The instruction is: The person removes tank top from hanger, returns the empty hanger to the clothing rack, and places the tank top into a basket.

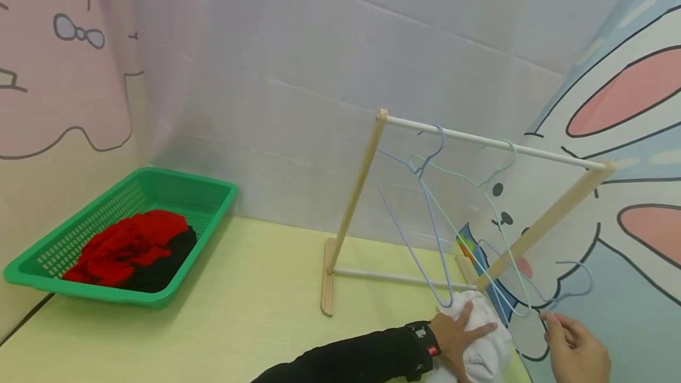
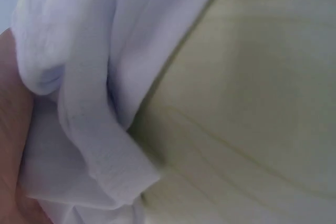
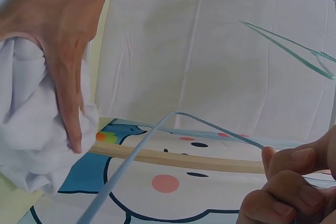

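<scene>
My left hand (image 1: 459,336) rests with spread fingers on a crumpled white cloth garment (image 1: 497,344) at the table's right edge, in front of the rack. The left wrist view shows folds of the white fabric (image 2: 100,140) beside part of that hand. To the right, my right hand (image 1: 577,350) pinches a thin blue-grey clothes hanger (image 1: 574,295) near its neck. The hanger's hook points up and its frame slants down toward the garment. In the right wrist view curled fingers (image 3: 294,182) grip the hanger wire (image 3: 131,158).
A wooden rack (image 1: 355,194) carries a periwinkle hanger (image 1: 435,235) and a mint hanger (image 1: 515,155) on its white top bar. On the left stands a green basket (image 1: 226,200) holding red clothing (image 1: 133,241) and black clothing (image 1: 165,262). Printed curtains border the pale yellow table (image 1: 255,288).
</scene>
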A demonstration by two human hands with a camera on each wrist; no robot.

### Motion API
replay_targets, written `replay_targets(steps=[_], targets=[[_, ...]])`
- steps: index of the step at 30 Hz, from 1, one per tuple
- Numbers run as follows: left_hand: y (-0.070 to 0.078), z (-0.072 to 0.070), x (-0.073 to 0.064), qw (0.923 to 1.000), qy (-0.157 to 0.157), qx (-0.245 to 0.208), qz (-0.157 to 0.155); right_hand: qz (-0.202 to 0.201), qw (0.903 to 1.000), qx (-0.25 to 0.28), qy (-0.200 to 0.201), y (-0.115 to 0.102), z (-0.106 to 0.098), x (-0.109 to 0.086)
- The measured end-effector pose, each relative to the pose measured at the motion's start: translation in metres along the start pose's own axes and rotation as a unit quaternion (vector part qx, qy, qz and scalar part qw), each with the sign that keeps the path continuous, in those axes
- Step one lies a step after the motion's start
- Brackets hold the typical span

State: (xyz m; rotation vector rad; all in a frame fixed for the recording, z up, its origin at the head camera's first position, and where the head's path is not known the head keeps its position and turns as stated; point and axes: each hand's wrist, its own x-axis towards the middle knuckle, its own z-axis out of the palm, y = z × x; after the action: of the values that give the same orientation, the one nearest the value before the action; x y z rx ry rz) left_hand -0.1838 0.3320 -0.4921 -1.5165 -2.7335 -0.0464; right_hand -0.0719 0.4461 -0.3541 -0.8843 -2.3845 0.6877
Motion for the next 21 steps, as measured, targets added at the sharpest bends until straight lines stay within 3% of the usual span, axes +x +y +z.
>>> replay_targets(steps=[3,8,11,16,18,21], targets=[[-0.002,0.003,-0.002,0.9999,-0.003,0.015,0.006,0.002,1.0,0.0,-0.002,0.0,0.0,0.0],[-0.006,0.026,0.001,0.9948,0.045,0.082,0.039,0.002,0.9999,0.006,0.011,0.003,-0.001,0.002],[-0.008,0.033,-0.001,0.99,0.06,0.112,0.06,0.009,0.9999,0.009,0.01,0.006,-0.002,0.004],[-0.019,0.037,-0.01,0.9853,0.079,0.117,0.095,0.003,0.9999,0.004,0.012,0.008,-0.002,0.005],[-0.023,0.038,-0.013,0.98,0.107,0.128,0.108,-0.003,0.9999,-0.001,0.015,0.006,-0.001,0.005],[-0.027,0.04,-0.015,0.9649,0.171,0.157,0.123,-0.004,0.9998,-0.01,0.016,0.002,-0.001,0.006]])
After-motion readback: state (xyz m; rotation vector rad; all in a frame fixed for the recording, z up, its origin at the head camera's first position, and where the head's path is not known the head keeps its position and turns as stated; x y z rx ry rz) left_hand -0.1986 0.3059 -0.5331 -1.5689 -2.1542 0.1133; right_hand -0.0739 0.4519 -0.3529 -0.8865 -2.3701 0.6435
